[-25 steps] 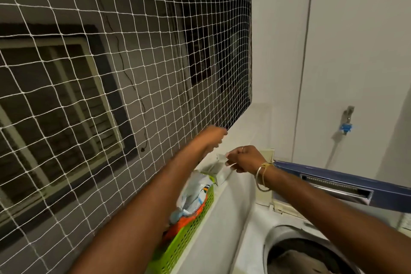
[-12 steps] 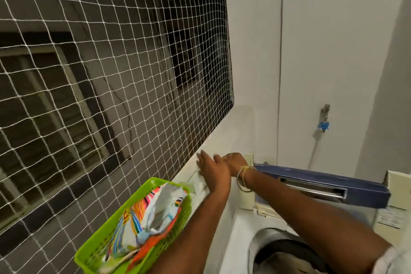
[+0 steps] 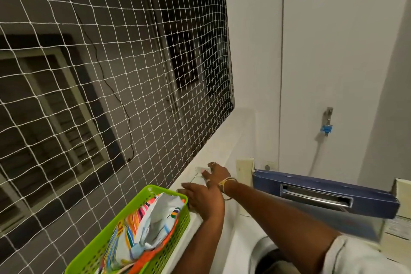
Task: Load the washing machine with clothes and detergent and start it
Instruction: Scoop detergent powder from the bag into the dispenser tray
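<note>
Since half a second earlier, our left hand [image 3: 201, 200] had slid back along the ledge [image 3: 224, 140] and off our right hand [image 3: 216, 174]. It lay flat with its fingers straight, just beside the far end of the green basket [image 3: 181, 222]. The right hand was further along the ledge, fingers spread, its tips on a small pale scrap [image 3: 199, 169]. We could not tell what that scrap was. A thin bangle [image 3: 225, 184] circled the right wrist.

The basket sat on the ledge against the white net [image 3: 124, 87] and held a crumpled, brightly striped packet [image 3: 153, 222]. Its printing was too creased to read, so we could not say for certain it was detergent.

To the right, below the ledge, stood the washing machine [image 3: 244, 236] with its blue lid [image 3: 311, 181] raised. Our right forearm and pale sleeve [image 3: 360, 256] crossed in front of it. Only a dark sliver of the drum opening [image 3: 272, 258] showed at the bottom edge, and whatever lay inside was cut off and too dim to make out. On the wall behind hung a tap [image 3: 328, 115] with a blue fitting.
</note>
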### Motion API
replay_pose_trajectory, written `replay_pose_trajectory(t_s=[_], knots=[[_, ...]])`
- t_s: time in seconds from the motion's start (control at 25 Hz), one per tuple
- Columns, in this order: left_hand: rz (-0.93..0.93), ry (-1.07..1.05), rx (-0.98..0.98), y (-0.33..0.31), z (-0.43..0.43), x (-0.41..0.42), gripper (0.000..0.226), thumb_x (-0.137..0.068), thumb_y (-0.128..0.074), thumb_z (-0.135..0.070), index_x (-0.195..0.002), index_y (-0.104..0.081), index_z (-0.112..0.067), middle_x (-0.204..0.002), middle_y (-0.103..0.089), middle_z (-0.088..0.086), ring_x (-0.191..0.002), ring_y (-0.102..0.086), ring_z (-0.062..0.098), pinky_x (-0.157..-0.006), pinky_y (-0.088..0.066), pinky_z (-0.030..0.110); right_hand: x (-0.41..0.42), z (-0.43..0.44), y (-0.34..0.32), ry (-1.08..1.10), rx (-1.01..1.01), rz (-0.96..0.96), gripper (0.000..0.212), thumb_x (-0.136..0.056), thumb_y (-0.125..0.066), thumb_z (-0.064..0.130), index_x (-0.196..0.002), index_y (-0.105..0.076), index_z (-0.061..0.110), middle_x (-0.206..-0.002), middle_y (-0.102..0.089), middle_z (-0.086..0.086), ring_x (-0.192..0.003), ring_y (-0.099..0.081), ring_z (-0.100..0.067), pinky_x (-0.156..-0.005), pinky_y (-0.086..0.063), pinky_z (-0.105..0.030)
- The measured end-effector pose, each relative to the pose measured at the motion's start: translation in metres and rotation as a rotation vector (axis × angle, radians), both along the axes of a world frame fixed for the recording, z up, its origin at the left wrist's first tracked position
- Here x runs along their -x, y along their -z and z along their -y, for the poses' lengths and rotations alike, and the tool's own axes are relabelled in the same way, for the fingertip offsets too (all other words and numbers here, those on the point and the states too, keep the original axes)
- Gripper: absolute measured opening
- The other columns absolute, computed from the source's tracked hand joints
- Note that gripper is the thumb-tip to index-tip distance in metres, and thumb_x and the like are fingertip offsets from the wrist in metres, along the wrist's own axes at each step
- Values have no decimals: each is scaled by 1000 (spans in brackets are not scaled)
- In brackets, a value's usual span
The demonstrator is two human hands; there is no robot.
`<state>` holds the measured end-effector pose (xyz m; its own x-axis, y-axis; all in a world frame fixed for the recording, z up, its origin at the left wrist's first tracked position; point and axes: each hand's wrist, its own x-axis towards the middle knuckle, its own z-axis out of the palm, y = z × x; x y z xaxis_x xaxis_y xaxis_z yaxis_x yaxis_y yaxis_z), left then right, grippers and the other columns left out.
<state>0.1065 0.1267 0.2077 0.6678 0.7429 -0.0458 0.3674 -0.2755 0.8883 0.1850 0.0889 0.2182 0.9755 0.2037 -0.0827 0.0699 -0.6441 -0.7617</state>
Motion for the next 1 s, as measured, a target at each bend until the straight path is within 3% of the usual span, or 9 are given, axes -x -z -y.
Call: replay_pose_trajectory(t_s=[0.12,0.24,0.36,0.56,0.88,1.0], knots=[[43,14,45,14,-9,-3,85,-97,-52,-31,-152,1,8,-161,-3,28,-149,-6,43,-122,-8,50,-2,-2,3,46,-2,29,54,-96,-55,36,-142,-46,10,-142,-53,-11,-131,-49,-28,-107,-38,-29],[89,8,130,29,-13,-4,78,-98,-53,-23,-150,-7,12,-158,-12,31,-147,-15,44,-122,-12,45,-4,-2,8,88,-57,9,49,-95,-55,37,-137,-51,12,-138,-57,-10,-127,-53,-27,-105,-39,-29],[85,41,154,37,-15,-3,70,-99,-51,-23,-150,-16,10,-157,-19,30,-145,-22,43,-122,-16,44,-4,-2,11,115,-96,7,44,-93,-58,38,-130,-56,14,-132,-61,-9,-120,-57,-26,-99,-42,-27],[74,90,120,43,-15,-2,69,-101,-48,-25,-152,-15,7,-159,-18,26,-147,-20,40,-122,-17,43,1,6,16,157,-133,47,40,-91,-60,36,-124,-60,13,-124,-64,-7,-113,-59,-25,-93,-44,-26],[201,125,129,51,-7,5,62,-101,-46,-23,-153,-21,-1,-160,-22,19,-147,-24,36,-121,-22,47,13,25,19,277,-363,76,24,-84,-66,28,-103,-63,14,-99,-66,-3,-92,-61,-20,-71,-43,-22],[289,125,162,46,-7,9,57,-102,-44,-20,-153,-24,-3,-160,-25,16,-147,-27,32,-121,-22,45,18,29,14,317,-454,89,20,-82,-67,24,-98,-62,14,-92,-65,-4,-87,-62,-21,-71,-46,-22]])
